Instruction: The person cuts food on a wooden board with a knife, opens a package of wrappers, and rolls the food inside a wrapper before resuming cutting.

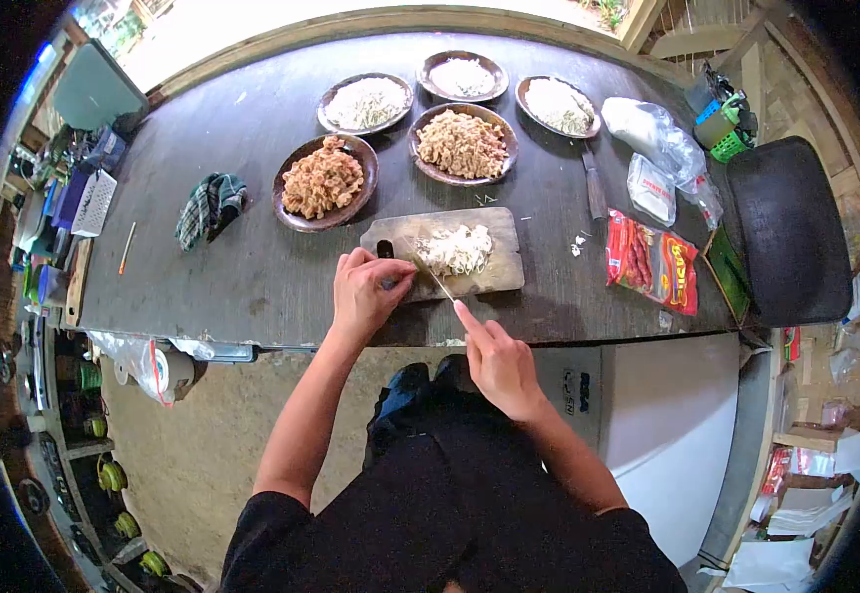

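Note:
A wooden cutting board (pixel 502 259) lies near the table's front edge, with a pile of chopped pale pieces (pixel 460 249) on it. My right hand (pixel 497 364) is closed around the handle of a small knife (pixel 440 281), its blade pointing up and left over the board. My left hand (pixel 371 289) rests at the board's left front, fingers pressed together beside the blade tip; what they hold is too small to name. Just behind the board stand a brown plate of reddish-brown food (pixel 323 180) and another plate of light-brown chopped food (pixel 462 145).
Three plates of pale shreds (pixel 366 103) stand farther back. A checked cloth (pixel 211 210) lies left. At right are a second knife (pixel 595 186), plastic bags (pixel 653 188), a red packet (pixel 651 265) and a black chair (pixel 789 229).

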`<act>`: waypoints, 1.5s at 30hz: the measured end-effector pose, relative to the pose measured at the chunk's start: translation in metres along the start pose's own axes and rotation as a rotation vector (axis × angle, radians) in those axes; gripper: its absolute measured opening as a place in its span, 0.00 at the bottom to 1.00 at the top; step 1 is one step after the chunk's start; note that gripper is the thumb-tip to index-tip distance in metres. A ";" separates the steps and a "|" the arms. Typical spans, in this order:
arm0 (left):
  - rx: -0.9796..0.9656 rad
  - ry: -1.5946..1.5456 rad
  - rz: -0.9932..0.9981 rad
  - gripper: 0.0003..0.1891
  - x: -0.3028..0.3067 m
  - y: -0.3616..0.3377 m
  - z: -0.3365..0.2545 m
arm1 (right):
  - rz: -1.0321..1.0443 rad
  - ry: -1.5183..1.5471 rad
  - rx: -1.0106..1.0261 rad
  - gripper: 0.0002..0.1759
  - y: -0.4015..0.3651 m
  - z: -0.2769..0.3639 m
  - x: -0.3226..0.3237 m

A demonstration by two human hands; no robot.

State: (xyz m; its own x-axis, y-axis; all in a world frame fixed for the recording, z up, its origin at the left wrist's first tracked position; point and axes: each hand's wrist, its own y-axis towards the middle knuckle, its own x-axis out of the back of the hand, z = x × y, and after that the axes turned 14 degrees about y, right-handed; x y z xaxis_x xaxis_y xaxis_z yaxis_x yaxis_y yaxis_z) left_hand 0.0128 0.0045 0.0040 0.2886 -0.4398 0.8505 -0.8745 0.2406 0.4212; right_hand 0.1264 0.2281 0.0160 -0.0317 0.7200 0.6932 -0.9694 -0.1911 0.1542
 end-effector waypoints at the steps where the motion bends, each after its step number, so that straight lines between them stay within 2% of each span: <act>1: 0.000 0.000 0.004 0.07 0.000 0.000 0.000 | 0.008 0.021 0.012 0.34 -0.001 0.001 0.003; 6: -0.005 0.008 0.007 0.07 -0.005 -0.002 0.004 | 0.044 0.065 0.021 0.34 -0.006 0.007 0.003; 15: -0.016 0.007 0.002 0.07 -0.002 0.000 0.002 | 0.056 -0.063 0.027 0.35 0.004 0.004 -0.003; 20: -0.069 0.009 0.009 0.07 0.001 0.002 0.003 | 0.017 -0.010 0.023 0.35 -0.001 -0.002 0.001; 26: -0.027 -0.016 0.030 0.08 -0.007 -0.002 0.008 | 0.060 0.091 0.022 0.34 -0.010 0.002 0.007; 36: -0.007 0.000 0.021 0.08 -0.001 0.001 0.005 | 0.084 0.004 0.017 0.34 0.005 -0.003 -0.001; 41: 0.007 0.004 -0.006 0.07 0.001 0.001 -0.001 | 0.008 0.060 0.035 0.34 0.000 -0.011 0.002; 45: -0.011 0.024 -0.003 0.07 0.000 0.000 0.002 | 0.028 0.109 0.028 0.34 -0.006 0.000 0.010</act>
State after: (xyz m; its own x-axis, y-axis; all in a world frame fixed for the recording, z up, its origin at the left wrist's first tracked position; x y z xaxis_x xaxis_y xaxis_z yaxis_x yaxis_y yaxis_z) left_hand 0.0119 0.0028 0.0030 0.3007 -0.4199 0.8563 -0.8694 0.2484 0.4271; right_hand 0.1319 0.2369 0.0218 -0.0868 0.7819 0.6174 -0.9605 -0.2301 0.1564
